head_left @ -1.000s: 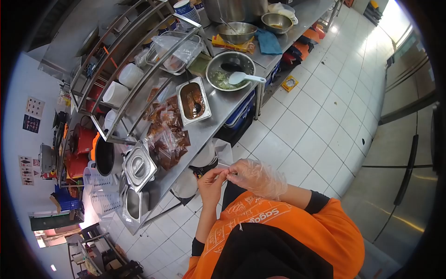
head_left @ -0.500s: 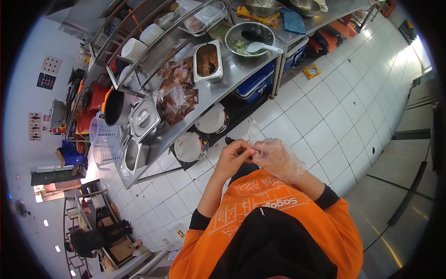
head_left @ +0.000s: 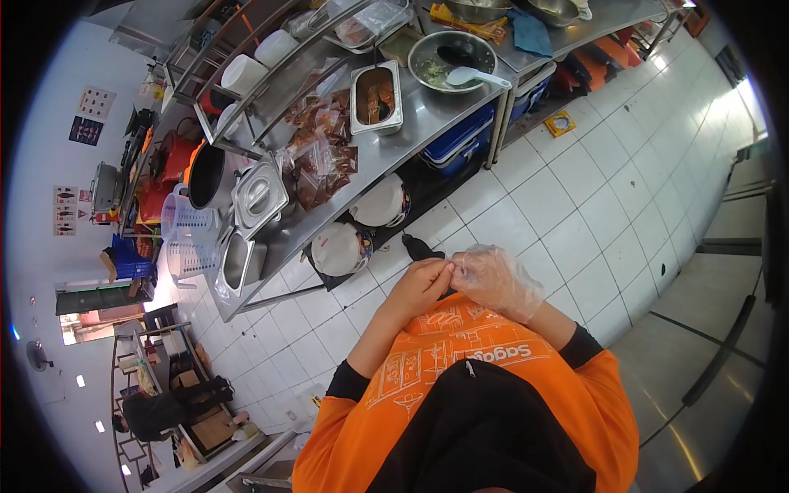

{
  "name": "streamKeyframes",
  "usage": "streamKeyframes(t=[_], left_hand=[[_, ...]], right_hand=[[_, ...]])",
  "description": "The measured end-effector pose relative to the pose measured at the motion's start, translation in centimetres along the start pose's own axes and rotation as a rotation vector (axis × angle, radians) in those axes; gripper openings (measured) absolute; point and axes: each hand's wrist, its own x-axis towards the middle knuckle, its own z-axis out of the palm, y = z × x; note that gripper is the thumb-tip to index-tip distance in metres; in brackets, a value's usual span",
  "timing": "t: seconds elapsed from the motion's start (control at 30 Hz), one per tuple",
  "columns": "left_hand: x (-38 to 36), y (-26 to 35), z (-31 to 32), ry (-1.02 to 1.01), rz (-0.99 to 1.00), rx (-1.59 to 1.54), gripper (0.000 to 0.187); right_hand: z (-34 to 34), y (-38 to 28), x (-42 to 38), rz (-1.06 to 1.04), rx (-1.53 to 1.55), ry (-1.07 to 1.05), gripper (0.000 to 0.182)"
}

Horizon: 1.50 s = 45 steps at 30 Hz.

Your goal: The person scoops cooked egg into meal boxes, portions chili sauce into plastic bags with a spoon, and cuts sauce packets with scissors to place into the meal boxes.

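My left hand (head_left: 417,285), bare, is closed with its fingertips pinched together in front of the orange shirt (head_left: 460,345). Beside it, my right hand (head_left: 497,283) wears a loose clear plastic glove (head_left: 519,289) and has its fingers curled in. The fingertips of both hands meet. What they pinch, if anything, is too small and hidden to name.
Ahead, a steel table (head_left: 415,135) bears a bowl with a white spoon (head_left: 467,76), a sauce pan (head_left: 376,99), brown packets (head_left: 325,177) and lidded containers (head_left: 260,197). Blue coolers (head_left: 460,144) stand below. A person (head_left: 156,413) is at the far lower left.
The thin clear plastic that showed just above my hands is no longer visible there. My left hand has turned and closed more, its knuckles now upward. The view has shifted slightly.
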Motion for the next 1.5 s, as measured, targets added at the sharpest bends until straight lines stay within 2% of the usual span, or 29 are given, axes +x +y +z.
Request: streamKeyframes(t=[0.1, 0.2, 0.3, 0.4, 0.5, 0.6, 0.7, 0.8, 0.9, 1.0, 1.1, 1.2, 1.3, 1.4, 1.5], left_hand=[[0.2, -0.3, -0.5, 0.038, 0.049, 0.078, 0.027], [0.0, -0.9, -1.0, 0.082, 0.03, 0.139, 0.026], [-0.6, -1.8, -1.0, 0.125, -0.149, 0.07, 0.026], [-0.4, -3.4, -1.6, 0.159, -0.361, 0.245, 0.016], [0.7, -2.6, -2.3, 0.53, 0.12, 0.451, 0.034], [0.9, -1.9, -4.5, 0.302, 0.37, 0.561, 0.066], [0.9, -2.1, -3.7, 0.302, 0.283, 0.174, 0.082], [1.8, -5.8, -3.3, 0.411, 0.207, 0.096, 0.095], [2.5, -5.0, -6.1, 0.404, 0.181, -0.094, 0.099], [3.0, -6.7, -8.9, 0.319, 0.238, -0.101, 0.099], [3.7, -3.6, -13.2, 0.157, 0.158, 0.145, 0.098], [3.7, -3.6, -16.5, 0.104, 0.025, 0.18, 0.095], [4.5, -4.6, -18.9, 0.025, 0.185, 0.334, 0.092], [4.8, -5.8, -21.1, 0.068, 0.152, 0.051, 0.082], [5.5, -7.4, -22.9, 0.113, 0.234, 0.225, 0.072]], right_hand=[[0.6, 1.1, 0.5, 0.012, 0.11, -0.04, 0.021], [2.5, 2.6, 0.7, -0.02, 0.065, -0.005, 0.02], [1.8, 2.6, 2.0, 0.057, 0.078, 0.108, 0.02], [2.0, 2.0, 2.4, 0.065, -0.067, 0.051, 0.019], [1.3, 0.6, 4.0, 0.185, -0.049, -0.051, 0.018], [1.6, 2.3, 5.9, 0.3, 0.312, -0.282, 0.018], [3.5, 4.1, 7.1, 0.223, 0.8, -0.353, 0.022], [0.5, -0.4, 9.2, 0.115, 0.223, -0.178, 0.018], [-0.7, -3.0, 11.2, -0.369, -0.081, 0.127, 0.026], [-1.6, -4.1, 13.9, -0.447, -0.294, -0.276, 0.033], [-0.6, -4.2, 17.0, -0.444, -0.311, -0.553, 0.046], [0.4, -3.9, 19.6, -0.356, -0.19, -0.748, 0.061], [1.0, -5.7, 22.7, -0.381, -0.332, -0.821, 0.072], [0.9, -6.8, 25.6, -0.327, -0.455, -0.954, 0.064], [2.7, -3.3, 25.6, -0.43, -0.328, -0.66, 0.052]])
